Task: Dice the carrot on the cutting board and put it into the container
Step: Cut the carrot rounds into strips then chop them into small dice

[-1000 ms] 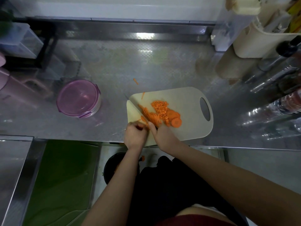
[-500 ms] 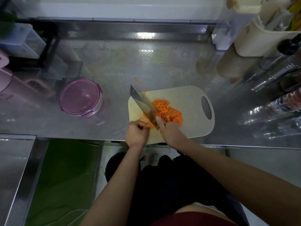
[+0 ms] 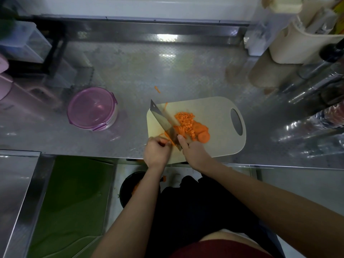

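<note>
I am watching the right hand (image 3: 193,153) gripping the knife (image 3: 163,121) by its handle, fingers curled around it, with one fingertip lying on the blade. The blade is slanting away from the hand, its far end reaching the far left corner of the cutting board (image 3: 219,112).

The left hand (image 3: 157,152) is sitting just left of the blade at the board's near left corner. Its fingers are curling under and pinching a few thin strips of the carrot (image 3: 185,121), with a little orange showing at the knuckles. The rest of the carrot is lying just beyond the hands: a diced heap near the board's middle, right of the blade, and round slices beside it toward the handle hole.

A stray carrot piece (image 3: 157,89) is resting on the steel counter (image 3: 130,71) past the board.

I am seeing the container (image 3: 92,108) well to the left of the board, with its purple lid on.

Bottles (image 3: 316,86) and a cream caddy (image 3: 297,43) are crowding the counter's right side. Below the counter edge, a dark round bin (image 3: 128,190) is sitting under the left forearm.
</note>
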Demonstrator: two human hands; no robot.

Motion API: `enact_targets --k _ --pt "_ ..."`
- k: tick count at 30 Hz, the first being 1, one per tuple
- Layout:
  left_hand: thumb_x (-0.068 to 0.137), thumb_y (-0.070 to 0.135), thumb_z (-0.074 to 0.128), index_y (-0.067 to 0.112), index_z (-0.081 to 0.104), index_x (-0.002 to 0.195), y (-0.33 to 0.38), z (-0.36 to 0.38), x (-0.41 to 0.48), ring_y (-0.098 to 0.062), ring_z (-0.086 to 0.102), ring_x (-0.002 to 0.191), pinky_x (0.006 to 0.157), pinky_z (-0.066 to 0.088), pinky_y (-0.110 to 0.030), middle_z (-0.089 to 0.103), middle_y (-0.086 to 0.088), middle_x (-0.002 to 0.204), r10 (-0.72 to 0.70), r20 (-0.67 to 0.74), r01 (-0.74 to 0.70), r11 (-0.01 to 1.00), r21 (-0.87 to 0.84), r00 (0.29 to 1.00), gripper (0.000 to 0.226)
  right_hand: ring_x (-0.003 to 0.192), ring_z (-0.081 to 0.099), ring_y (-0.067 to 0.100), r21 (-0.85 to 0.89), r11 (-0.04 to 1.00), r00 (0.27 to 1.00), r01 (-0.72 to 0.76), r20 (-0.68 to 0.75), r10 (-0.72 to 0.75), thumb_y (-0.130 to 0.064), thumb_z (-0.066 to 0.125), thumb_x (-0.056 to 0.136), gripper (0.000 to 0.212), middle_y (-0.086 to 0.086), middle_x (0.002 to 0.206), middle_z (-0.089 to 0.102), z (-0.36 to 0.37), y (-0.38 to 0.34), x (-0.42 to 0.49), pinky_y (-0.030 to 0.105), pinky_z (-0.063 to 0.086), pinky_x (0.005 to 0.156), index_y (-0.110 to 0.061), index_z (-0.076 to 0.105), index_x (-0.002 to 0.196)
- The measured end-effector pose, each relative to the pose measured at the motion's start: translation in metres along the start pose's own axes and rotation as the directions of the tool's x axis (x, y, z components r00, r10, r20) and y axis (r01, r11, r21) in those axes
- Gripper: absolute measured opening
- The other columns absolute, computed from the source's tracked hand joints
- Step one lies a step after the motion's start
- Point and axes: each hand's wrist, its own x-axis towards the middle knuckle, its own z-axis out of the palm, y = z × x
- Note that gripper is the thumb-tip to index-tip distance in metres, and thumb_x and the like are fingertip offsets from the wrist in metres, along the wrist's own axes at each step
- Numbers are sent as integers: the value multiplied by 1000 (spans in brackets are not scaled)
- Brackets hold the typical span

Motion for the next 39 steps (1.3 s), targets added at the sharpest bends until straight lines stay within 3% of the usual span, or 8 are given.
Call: enact_targets --k 4,7,9,20,25,29,34,39 --pt "78 34 65 25 70 77 1 1 -1 -19 62 87 75 52 -32 66 3 93 -13 -7 13 1000 22 1000 10 65 43 9 -63 998 1000 -7 16 8 -45 31 99 39 -4 68 44 3 6 3 23 33 67 -24 42 68" --pt "79 34 65 24 69 79 4 0 -3 -19 62 87 72 46 -28 64 2 94 -30 -14 30 999 22 999 11 115 51 25 -91 996 999 24 24 -22 -44 32 99 51 11 123 58 6 3 7 23 34 93 -6 53 124" --pt "78 35 65 24 68 79 5 -1 -4 -19 62 86 70 45 -28 64 2 93 -56 -16 56 998 13 998 11 123 48 28 -81 996 999 25 50 -21 -44 33 99 53 13 132 54 7 -2 7 25 35 98 -5 49 132" --pt "78 33 62 18 66 89 8 -3 -4 -26 62 92 72 46 -31 67 -4 97 -83 -17 84 996 26 996 19 105 59 35 -153 988 995 23 95 -8 -45 32 98 57 22 111 63 8 -9 6 32 42 81 3 58 114" --pt "78 29 65 21 70 86 10 -5 -6 -20 63 89 66 39 -23 68 5 90 -66 -1 66 998 12 998 12 114 53 36 -125 991 994 -52 91 64 -43 30 100 56 24 122 57 -7 -11 14 35 40 91 2 55 121" --pt "79 27 66 22 71 81 10 -6 -7 -15 62 86 65 39 -22 68 8 87 -18 2 18 999 37 1000 7 109 55 36 -115 992 992 -56 102 68 -41 31 100 39 25 116 59 -8 -6 20 32 37 80 -11 55 96" --pt "80 24 65 24 68 74 9 -6 -7 -13 58 79 65 38 -22 66 8 83 32 -4 -32 999 31 999 7 71 53 26 -44 998 999 -48 2 48 -52 29 97 62 10 61 51 -8 -4 21 31 36 70 -12 41 51" --pt "83 19 63 22 68 78 2 -6 -3 -15 60 88 72 42 -22 64 4 96 172 33 -174 984 39 984 8 48 41 17 20 1000 999 7 -53 -6 -51 31 97 64 2 47 42 -27 -1 22 29 33 56 -13 36 45"
